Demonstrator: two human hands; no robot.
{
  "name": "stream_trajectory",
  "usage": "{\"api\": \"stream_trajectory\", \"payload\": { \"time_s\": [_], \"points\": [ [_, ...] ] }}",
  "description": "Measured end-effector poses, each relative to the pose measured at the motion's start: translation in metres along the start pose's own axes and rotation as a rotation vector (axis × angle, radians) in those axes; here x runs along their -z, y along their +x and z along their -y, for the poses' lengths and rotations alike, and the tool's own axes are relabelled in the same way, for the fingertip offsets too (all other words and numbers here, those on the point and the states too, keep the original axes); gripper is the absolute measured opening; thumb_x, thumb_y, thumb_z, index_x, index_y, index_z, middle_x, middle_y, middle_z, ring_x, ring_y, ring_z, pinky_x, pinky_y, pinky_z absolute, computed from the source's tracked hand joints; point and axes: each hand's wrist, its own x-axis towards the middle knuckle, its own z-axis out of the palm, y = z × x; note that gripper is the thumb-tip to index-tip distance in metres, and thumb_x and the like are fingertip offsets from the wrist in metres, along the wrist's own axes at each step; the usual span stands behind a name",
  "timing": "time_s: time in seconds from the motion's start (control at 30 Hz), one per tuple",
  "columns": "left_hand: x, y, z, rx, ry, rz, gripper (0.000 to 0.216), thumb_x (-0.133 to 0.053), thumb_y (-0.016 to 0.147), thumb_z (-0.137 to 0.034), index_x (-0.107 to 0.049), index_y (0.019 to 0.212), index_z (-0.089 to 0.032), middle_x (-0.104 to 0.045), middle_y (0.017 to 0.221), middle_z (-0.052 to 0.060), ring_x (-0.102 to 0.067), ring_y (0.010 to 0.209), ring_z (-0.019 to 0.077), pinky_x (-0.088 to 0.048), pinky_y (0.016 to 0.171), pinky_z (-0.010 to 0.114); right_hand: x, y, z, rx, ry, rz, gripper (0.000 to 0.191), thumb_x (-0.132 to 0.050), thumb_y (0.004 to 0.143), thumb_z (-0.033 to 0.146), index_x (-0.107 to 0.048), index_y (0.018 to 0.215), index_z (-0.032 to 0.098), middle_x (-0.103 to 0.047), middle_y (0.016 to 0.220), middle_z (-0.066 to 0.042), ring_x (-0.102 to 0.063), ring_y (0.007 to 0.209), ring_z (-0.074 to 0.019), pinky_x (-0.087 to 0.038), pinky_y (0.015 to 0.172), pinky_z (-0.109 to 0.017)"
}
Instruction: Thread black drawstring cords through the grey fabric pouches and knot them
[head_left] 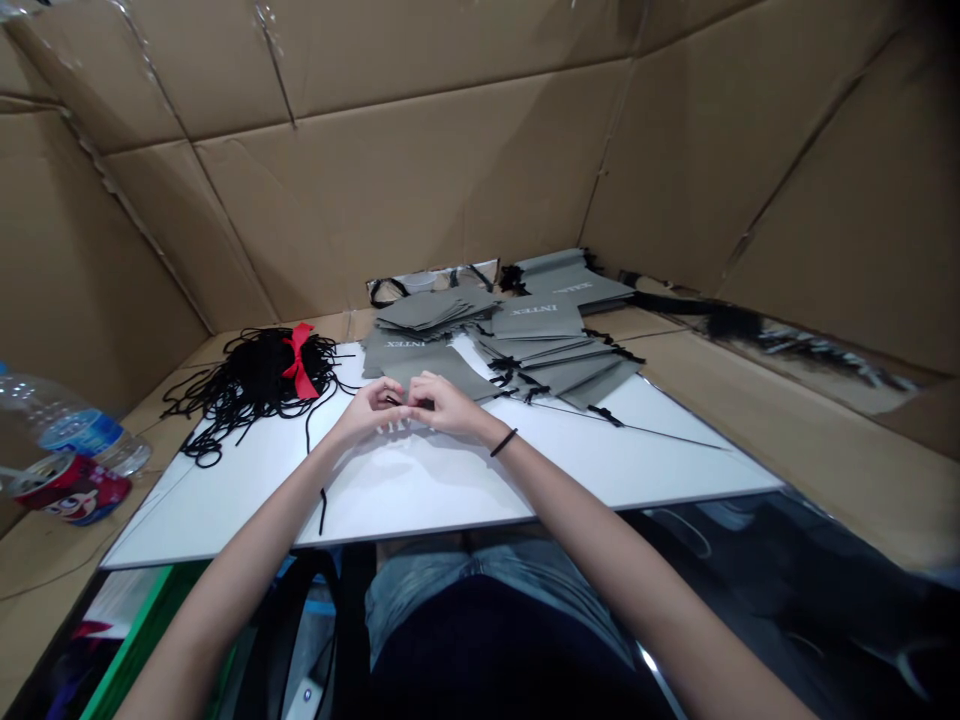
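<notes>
Both my hands meet over the white board (420,480), at the near edge of a grey cloth pouch (442,366). My left hand (373,405) pinches a thin black cord (322,500) that trails down over the board. My right hand (442,402), with a black band on its wrist, is closed on the pouch's edge where the cord goes in. The fingertips of the two hands touch.
A bundle of black cords (251,385) tied with a red ribbon (300,360) lies to the left. Piles of grey pouches (540,335) lie behind and to the right. A water bottle (71,425) and a red cup (71,488) lie at far left. Cardboard walls (420,170) surround the table.
</notes>
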Motion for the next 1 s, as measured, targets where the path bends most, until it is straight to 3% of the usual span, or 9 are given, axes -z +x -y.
{"api": "stream_trajectory", "payload": {
  "time_s": [0.1,0.27,0.53,0.83,1.0],
  "points": [
    [-0.002,-0.001,0.001,-0.061,0.007,0.003,0.044,-0.083,0.058,-0.034,-0.058,0.089,-0.015,-0.063,0.079,0.001,-0.058,0.062,0.0108,-0.045,0.052,0.020,-0.001,0.000,0.000,-0.016,0.002,-0.010,0.035,-0.054,0.087,0.043,-0.050,0.063,0.018,-0.048,0.068,0.000,-0.043,0.073,-0.0159,-0.032,0.071,-0.028],
    [0.003,0.000,0.004,-0.082,0.027,-0.001,0.031,-0.084,0.058,-0.030,-0.062,0.069,-0.012,-0.060,0.062,-0.001,-0.053,0.054,0.0082,-0.042,0.051,0.020,-0.001,0.001,0.003,-0.011,0.021,0.007,0.037,-0.054,0.086,0.044,-0.046,0.061,0.019,-0.046,0.066,0.001,-0.043,0.071,-0.0153,-0.033,0.069,-0.028],
    [0.015,-0.001,-0.003,-0.078,0.054,0.054,0.029,-0.086,0.055,-0.031,-0.066,0.065,-0.012,-0.066,0.063,0.003,-0.059,0.057,0.0126,-0.045,0.054,0.023,0.001,0.002,0.009,0.041,0.063,0.068,0.042,-0.049,0.088,0.050,-0.043,0.061,0.019,-0.046,0.067,0.001,-0.041,0.070,-0.0156,-0.033,0.070,-0.029],
    [0.018,-0.001,-0.007,-0.065,0.103,0.080,0.029,-0.084,0.059,-0.032,-0.067,0.069,-0.011,-0.065,0.067,0.004,-0.058,0.059,0.0123,-0.043,0.055,0.022,0.001,0.002,0.006,0.051,0.044,0.093,0.040,-0.050,0.087,0.047,-0.042,0.060,0.019,-0.044,0.067,0.002,-0.041,0.069,-0.0152,-0.033,0.072,-0.030],
    [0.011,-0.001,-0.004,-0.028,0.109,0.099,0.034,-0.082,0.060,-0.032,-0.066,0.083,-0.012,-0.067,0.077,0.006,-0.060,0.061,0.0137,-0.044,0.053,0.022,0.002,-0.001,-0.001,-0.007,0.023,0.100,0.036,-0.055,0.085,0.045,-0.047,0.062,0.019,-0.048,0.067,0.000,-0.044,0.071,-0.0160,-0.034,0.069,-0.028]
  ]
}}
